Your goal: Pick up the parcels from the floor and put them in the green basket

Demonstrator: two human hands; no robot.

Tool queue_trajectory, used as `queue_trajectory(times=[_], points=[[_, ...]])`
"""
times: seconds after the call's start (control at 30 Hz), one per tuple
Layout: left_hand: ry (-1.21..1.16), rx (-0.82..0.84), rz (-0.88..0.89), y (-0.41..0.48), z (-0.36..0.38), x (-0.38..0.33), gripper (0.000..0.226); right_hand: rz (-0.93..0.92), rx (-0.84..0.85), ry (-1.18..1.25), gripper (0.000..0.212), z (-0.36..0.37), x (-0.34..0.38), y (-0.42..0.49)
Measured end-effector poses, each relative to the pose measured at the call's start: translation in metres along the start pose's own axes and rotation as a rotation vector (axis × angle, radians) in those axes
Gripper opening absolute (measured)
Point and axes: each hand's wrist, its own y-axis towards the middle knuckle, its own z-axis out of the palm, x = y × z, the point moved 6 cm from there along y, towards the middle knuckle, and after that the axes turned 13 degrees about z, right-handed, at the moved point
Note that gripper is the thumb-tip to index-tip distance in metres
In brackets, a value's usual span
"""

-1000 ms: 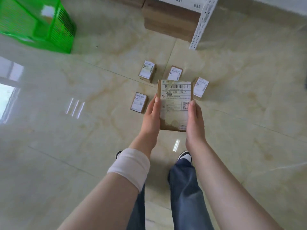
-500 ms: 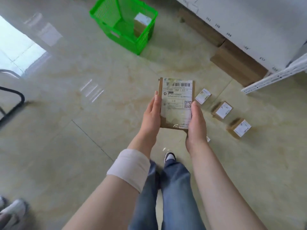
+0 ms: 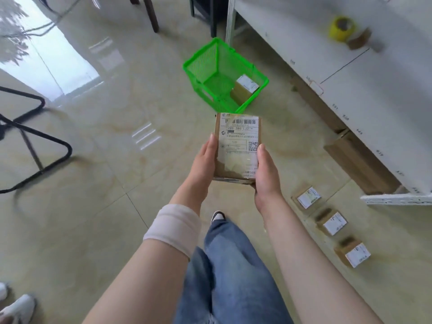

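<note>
Cardboard parcel (image 3: 238,136) | left hand (image 3: 203,161) and right hand (image 3: 267,175) grip its sides, fingers seemingly beneath | forearms extended

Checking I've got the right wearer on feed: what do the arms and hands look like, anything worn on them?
The left forearm and right forearm are bare, no sleeves in view. The left hand and right hand wear no gloves, and no rings or watch show. A wide off-white elastic wrap circles the left forearm above the wrist.
</note>
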Motion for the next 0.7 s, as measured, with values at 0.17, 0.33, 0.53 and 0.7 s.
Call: queue_trajectory(times=[0.17,0.33,0.53,0.7], points=[[-0.021,-0.069,0.045,0.071,-0.046,-0.049,0.058,-0.017,0.05,-0.036,0.07,0.083,0.056,0.037],[-0.072,-0.075,0.072,0.157,-0.088,-0.094,0.054,-0.042,0.043,-0.053,0.072,0.159,0.104,0.083],[-0.022,0.039,0.098,0.254,-0.119,-0.15,0.054,-0.037,-0.082,0.01,0.051,0.227,0.16,0.136],[-0.01,0.141,0.065,0.321,-0.126,-0.18,0.058,-0.037,-0.12,0.079,0.038,0.262,0.194,0.176]])
